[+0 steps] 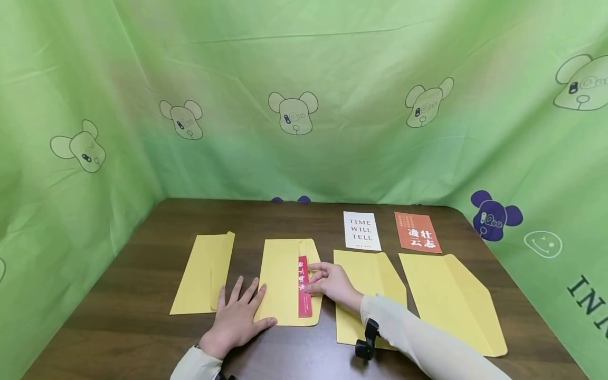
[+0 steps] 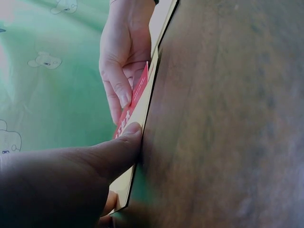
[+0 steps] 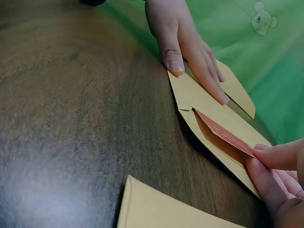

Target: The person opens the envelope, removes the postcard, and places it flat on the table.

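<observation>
A red card [image 1: 305,295] with white characters is partly inside a yellow envelope [image 1: 280,279], its outer strip showing at the opening on the right side. My right hand [image 1: 334,285] pinches the card's exposed edge between thumb and fingers, as the right wrist view shows with the red card [image 3: 225,134]. Spread flat, my left hand [image 1: 239,319] presses on the envelope's left side. Its thumb [image 2: 130,135] rests on the envelope's near edge in the left wrist view. The part of the card inside the envelope is hidden.
To the left lies another yellow envelope [image 1: 197,274] with its flap folded over. Two more envelopes, one under the right forearm [image 1: 353,330] and one further right [image 1: 451,301], have flaps spread out. Behind them lie a white card [image 1: 362,230] and an orange-red card [image 1: 418,232].
</observation>
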The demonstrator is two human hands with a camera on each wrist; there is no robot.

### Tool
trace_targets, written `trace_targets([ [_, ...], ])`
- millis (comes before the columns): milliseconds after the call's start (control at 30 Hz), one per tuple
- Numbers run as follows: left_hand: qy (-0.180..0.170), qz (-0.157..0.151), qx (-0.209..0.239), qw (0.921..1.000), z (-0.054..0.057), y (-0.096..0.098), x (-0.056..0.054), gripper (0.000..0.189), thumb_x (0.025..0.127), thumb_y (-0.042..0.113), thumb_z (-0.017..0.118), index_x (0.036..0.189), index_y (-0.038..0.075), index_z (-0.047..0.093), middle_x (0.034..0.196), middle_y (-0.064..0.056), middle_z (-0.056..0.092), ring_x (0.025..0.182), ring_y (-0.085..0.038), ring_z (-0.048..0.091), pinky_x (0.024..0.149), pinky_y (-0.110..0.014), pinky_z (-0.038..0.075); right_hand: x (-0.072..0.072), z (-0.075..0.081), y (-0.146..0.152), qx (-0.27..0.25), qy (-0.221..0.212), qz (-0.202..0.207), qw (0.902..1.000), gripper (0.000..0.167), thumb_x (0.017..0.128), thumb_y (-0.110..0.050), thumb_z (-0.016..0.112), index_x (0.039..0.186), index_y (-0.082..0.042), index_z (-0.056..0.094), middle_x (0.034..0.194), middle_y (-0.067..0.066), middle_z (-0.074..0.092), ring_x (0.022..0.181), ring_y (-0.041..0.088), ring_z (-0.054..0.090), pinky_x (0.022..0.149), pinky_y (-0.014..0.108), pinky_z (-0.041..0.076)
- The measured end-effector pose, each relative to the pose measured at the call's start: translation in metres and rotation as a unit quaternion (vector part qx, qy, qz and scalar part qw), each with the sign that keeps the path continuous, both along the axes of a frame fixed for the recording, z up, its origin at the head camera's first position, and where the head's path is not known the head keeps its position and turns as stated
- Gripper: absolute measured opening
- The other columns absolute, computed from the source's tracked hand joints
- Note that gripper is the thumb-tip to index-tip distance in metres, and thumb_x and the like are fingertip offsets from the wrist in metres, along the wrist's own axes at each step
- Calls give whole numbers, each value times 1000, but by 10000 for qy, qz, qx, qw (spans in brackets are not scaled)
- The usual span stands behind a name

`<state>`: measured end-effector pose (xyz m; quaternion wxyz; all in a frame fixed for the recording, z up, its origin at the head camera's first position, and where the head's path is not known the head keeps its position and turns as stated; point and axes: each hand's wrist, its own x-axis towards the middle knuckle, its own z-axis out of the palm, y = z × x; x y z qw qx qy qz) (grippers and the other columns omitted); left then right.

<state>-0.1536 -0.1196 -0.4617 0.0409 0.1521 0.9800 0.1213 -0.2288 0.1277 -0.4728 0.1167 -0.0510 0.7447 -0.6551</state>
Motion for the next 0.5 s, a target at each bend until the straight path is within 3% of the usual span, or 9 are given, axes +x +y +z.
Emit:
trace_targets([
  [167,40,0,-3,10000,-1,0,0,80,90,64,57,150,13,46,156,-10,39,147,-43,18,110,-70,8,0,1,3,-265,-159,-32,9995,59,77,19,71,132,19,51,74,6,66,65,15,69,65,34,60],
  [500,52,-16,91,9999,0,0,1,80,90,64,58,150,12,47,156,-11,38,147,-42,18,110,-71,8,-2,11,30,-156,-215,-331,9991,58,80,14,71,135,15,52,77,5,65,68,13,67,62,32,59],
])
